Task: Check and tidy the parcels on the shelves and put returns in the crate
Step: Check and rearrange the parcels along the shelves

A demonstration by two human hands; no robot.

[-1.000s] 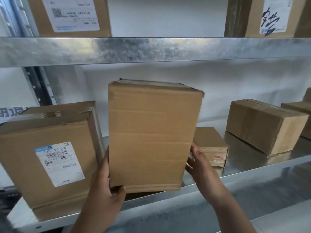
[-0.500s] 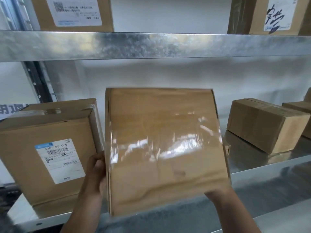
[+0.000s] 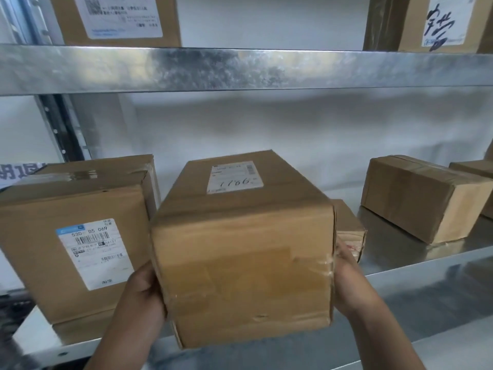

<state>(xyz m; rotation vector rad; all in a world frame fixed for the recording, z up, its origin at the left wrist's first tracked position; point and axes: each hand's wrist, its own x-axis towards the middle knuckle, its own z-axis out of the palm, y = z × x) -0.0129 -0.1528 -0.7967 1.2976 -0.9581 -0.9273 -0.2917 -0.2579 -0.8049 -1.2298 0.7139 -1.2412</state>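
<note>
A brown cardboard parcel (image 3: 240, 276) is held in the air in front of the middle metal shelf (image 3: 426, 263), tilted with its near end low. Its top face carries a white label (image 3: 234, 177) with handwritten digits. My left hand (image 3: 144, 295) grips the parcel's left side and my right hand (image 3: 349, 284) grips its right side near a strip of clear tape. Most of my fingers are hidden behind the parcel.
A large labelled box (image 3: 74, 249) stands at the left of the shelf. A small flat box (image 3: 349, 228) lies behind the held parcel, with two more boxes (image 3: 416, 198) to the right. The upper shelf beam (image 3: 240, 68) carries further labelled boxes (image 3: 120, 20).
Both hands have turned the parcel: a plain side faced me, then a taped face, and now the labelled face is on top. The parcel sits lower and closer to me.
</note>
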